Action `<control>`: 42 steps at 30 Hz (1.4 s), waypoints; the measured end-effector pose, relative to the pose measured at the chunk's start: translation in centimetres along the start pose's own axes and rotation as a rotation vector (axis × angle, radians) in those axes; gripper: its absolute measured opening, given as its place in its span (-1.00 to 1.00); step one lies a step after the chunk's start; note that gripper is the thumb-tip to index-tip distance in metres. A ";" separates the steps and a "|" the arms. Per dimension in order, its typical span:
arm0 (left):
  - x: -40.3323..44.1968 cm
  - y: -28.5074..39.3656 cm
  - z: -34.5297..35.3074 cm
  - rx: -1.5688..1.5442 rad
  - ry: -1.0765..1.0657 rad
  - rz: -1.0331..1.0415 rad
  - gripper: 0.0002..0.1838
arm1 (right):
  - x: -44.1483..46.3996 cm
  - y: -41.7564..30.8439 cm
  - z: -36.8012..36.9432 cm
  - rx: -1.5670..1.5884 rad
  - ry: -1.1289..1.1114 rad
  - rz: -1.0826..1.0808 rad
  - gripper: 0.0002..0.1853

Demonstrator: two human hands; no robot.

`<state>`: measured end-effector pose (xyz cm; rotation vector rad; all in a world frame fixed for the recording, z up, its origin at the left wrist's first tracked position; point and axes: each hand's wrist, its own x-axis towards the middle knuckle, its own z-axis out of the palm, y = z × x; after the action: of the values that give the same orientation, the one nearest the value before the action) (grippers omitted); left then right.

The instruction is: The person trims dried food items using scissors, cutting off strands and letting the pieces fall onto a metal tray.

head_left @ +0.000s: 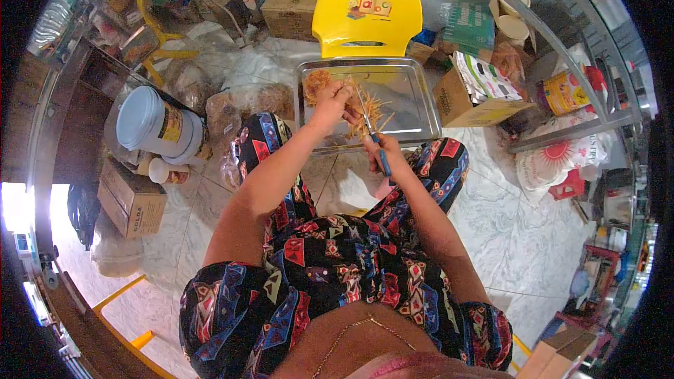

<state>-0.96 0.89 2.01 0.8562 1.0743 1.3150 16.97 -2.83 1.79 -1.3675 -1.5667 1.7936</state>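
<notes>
Scissors (369, 128) over clear tray (411, 102), yellow chair (368, 31) behind; marbled floor (491, 217)

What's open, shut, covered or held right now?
Left hand: seems closed on strands
Right hand: gripping blue-handled tool
Blue-handled tool: held
Strands: loose, some in tray
Tray: uncovered, partly filled
Bucket: looks lidded
Box: open, packets poking out

I wear a black short-sleeved top (337, 256) patterned with red, blue and cream geometric shapes, matching trousers (447, 170), and a thin gold-coloured chain (371, 318) at my neck.
</notes>
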 end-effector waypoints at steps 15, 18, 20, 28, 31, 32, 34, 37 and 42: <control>-0.8 -0.9 0.9 0.008 -0.144 -0.145 -0.80 | -0.1 -0.5 -0.1 0.036 0.047 0.018 -0.56; -0.9 -0.9 0.9 -0.018 -0.137 -0.145 -0.81 | 0.2 -0.1 -0.1 0.082 0.078 0.037 -0.53; -0.9 -0.9 0.9 -0.016 -0.125 -0.150 -0.81 | 0.2 0.0 -0.3 0.088 0.048 0.042 -0.53; -0.5 -1.0 0.8 -0.020 -0.110 -0.122 -0.80 | 1.6 2.1 -0.3 0.048 -0.045 -0.118 -0.53; -1.0 -0.9 1.2 0.052 -0.144 -0.146 -0.80 | 1.7 2.3 -0.2 0.047 -0.020 -0.146 -0.54; -1.0 -0.9 1.2 0.051 -0.145 -0.147 -0.80 | 1.7 2.3 -0.1 0.054 -0.001 -0.176 -0.54; -1.1 -1.1 1.0 0.014 -0.161 -0.174 -0.81 | 0.9 1.0 -0.2 0.030 -0.002 -0.127 -0.54; -0.9 -1.2 0.9 0.001 -0.183 -0.155 -0.81 | 0.9 0.9 -0.4 0.026 0.004 -0.074 -0.52; -1.1 -1.1 1.0 -0.031 -0.160 -0.159 -0.81 | -0.1 -0.5 -0.3 0.034 0.033 -0.010 -0.51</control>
<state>0.38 -0.17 1.46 0.8209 0.9731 1.1092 17.13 -2.57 2.26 -1.3647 -1.5166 1.7745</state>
